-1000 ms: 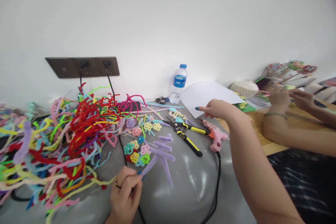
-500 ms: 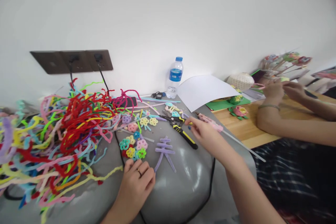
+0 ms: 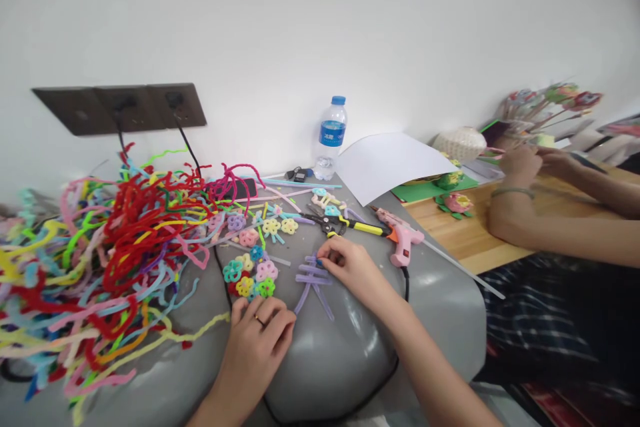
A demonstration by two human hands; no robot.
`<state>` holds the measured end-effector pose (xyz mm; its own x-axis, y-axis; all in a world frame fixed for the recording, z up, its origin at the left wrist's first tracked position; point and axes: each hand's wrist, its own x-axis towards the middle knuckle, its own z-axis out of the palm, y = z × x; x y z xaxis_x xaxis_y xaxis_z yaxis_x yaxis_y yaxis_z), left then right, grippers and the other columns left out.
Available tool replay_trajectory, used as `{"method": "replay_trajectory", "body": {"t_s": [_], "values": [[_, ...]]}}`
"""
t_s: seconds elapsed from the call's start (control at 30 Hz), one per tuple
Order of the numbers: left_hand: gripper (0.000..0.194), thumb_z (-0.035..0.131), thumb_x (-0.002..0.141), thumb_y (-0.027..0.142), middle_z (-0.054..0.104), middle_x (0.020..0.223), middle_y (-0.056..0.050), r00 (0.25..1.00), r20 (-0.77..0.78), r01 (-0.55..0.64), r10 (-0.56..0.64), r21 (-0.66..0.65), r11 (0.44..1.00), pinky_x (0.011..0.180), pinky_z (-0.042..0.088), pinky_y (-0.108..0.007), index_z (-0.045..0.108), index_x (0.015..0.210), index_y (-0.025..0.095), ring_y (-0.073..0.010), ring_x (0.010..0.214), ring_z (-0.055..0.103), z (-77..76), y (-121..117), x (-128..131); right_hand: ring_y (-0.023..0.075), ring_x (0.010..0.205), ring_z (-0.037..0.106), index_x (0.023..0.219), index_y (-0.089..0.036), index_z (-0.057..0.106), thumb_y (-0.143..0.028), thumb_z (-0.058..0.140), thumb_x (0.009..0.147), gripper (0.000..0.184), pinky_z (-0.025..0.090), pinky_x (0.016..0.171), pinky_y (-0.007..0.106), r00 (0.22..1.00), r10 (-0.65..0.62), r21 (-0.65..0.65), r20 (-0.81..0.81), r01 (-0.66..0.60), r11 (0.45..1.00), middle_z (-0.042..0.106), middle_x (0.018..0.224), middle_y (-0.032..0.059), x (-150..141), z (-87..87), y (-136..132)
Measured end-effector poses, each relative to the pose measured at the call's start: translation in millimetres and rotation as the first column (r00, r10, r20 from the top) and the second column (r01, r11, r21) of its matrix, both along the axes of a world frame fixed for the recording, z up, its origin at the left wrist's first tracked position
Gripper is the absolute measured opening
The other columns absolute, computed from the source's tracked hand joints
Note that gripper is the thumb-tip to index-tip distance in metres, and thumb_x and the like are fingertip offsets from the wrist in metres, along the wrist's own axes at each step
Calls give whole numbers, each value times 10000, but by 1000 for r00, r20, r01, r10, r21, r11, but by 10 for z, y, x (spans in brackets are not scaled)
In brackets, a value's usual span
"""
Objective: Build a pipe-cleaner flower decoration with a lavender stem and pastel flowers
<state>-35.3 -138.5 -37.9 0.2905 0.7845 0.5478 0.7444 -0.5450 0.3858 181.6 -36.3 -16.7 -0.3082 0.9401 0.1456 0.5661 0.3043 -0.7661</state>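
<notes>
"In the head view, where's the purple pipe-cleaner figure (image 3: 313,279)?"

"On the grey tabletop (image 3: 345,360), right of the fuzzy flowers (image 3: 267,271)."

"And the right hand (image 3: 353,270)?"

"Its fingertips are drawn together at the figure's upper strips; I can't tell whether they pinch one."

"The left hand (image 3: 263,337)?"

"Palm down, fingers curled, just below the flowers, near the figure's lower left leg; whether it grips anything is hidden."

"What's beyond?"

"Yellow-handled pliers (image 3: 367,227), with a pink glue gun (image 3: 403,237) to their right."
</notes>
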Motion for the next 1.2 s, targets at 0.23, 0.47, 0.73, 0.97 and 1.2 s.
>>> {"method": "replay_trajectory", "body": {"t_s": [0.23, 0.47, 0.73, 0.97, 1.2], "values": [[227, 556, 985, 111, 749, 903, 28, 1000, -1, 12, -12, -5, 1000, 850, 321, -362, 714, 994, 274, -166, 824, 648, -15, -6, -9, 133, 664, 552, 803, -190, 671, 5, 618, 835, 205, 401, 629, 242, 998, 36, 20, 42, -37, 999, 602, 765, -15, -18, -24, -13], [248, 560, 964, 80, 749, 897, 23, 1000, -22, 0, 0, -2, 1000, 842, 330, -364, 717, 985, 270, -166, 819, 658, -24, -5, -15, 137, 681, 544, 821, -190, 651, -23, 584, 875, 188, 397, 634, 248, 996, 54, 48, 69, -57, 997, 595, 831, 1, -12, 23, -66], [211, 575, 962, 79, 748, 873, 40, 999, 0, 43, -43, -19, 999, 854, 340, -349, 696, 980, 251, -152, 795, 658, 16, -4, -21, 144, 692, 555, 833, -197, 654, -40, 604, 882, 172, 392, 635, 243, 983, 94, 61, 156, -104, 993, 590, 839, 1, -42, 59, -55], [192, 584, 982, 117, 730, 822, 44, 1000, -16, 26, -27, -11, 1000, 835, 324, -349, 706, 937, 258, -147, 756, 638, 29, -8, -12, 152, 695, 565, 874, -207, 628, -109, 558, 912, 126, 394, 652, 251, 996, 4, 95, 87, -12, 995, 635, 843, 9, -6, 153, -143], [204, 554, 987, 108, 744, 839, 30, 998, -39, -41, 41, 8, 999, 841, 324, -358, 697, 932, 243, -168, 786, 657, 17, 8, -6, 162, 575, 554, 711, -234, 523, -227, 624, 868, 187, 306, 547, 251, 955, -19, -161, 295, 69, 984, 599, 636, -23, -10, 159, -598]]}}
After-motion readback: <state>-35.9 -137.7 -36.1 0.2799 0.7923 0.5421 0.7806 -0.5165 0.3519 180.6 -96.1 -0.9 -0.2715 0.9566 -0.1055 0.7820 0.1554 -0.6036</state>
